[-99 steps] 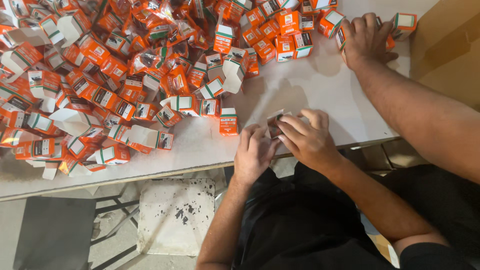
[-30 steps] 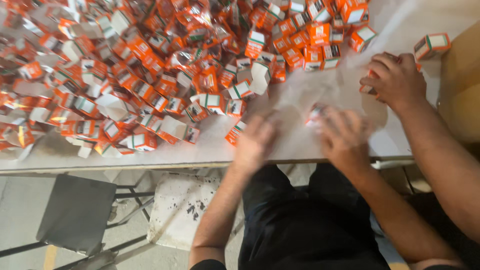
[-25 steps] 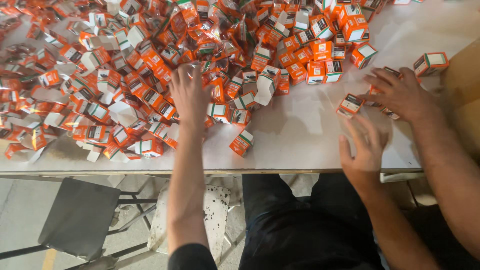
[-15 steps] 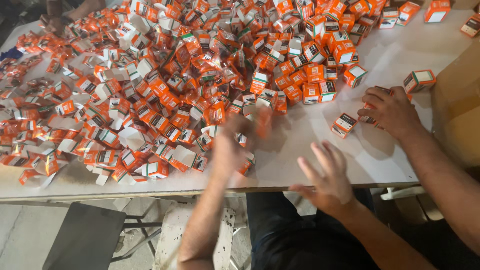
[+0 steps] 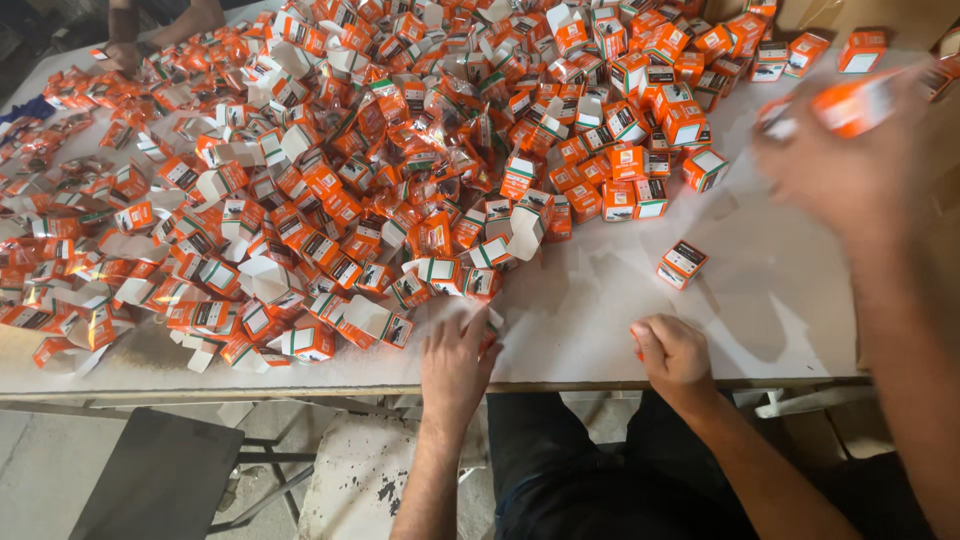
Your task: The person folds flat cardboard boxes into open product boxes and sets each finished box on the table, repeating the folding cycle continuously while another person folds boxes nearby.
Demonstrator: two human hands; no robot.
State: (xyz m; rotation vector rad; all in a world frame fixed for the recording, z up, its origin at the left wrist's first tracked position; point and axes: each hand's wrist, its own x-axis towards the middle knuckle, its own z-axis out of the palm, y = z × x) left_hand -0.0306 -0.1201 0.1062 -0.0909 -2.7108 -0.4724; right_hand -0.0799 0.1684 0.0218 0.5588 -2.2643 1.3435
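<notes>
Pressing flat on a small orange carton point(image 5: 488, 330) at lower centre, the left hand point(image 5: 455, 365) should grip squarely while the right hand point(image 5: 675, 352) stays fisted, contents unclear.

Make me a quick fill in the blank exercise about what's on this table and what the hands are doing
1. The small boxes heaped on the white table are mostly ____ in colour.
2. The left hand touches a box at the ____ edge of the pile.
3. The right hand is curled into a ____.

Missing words: orange; near; fist
</notes>
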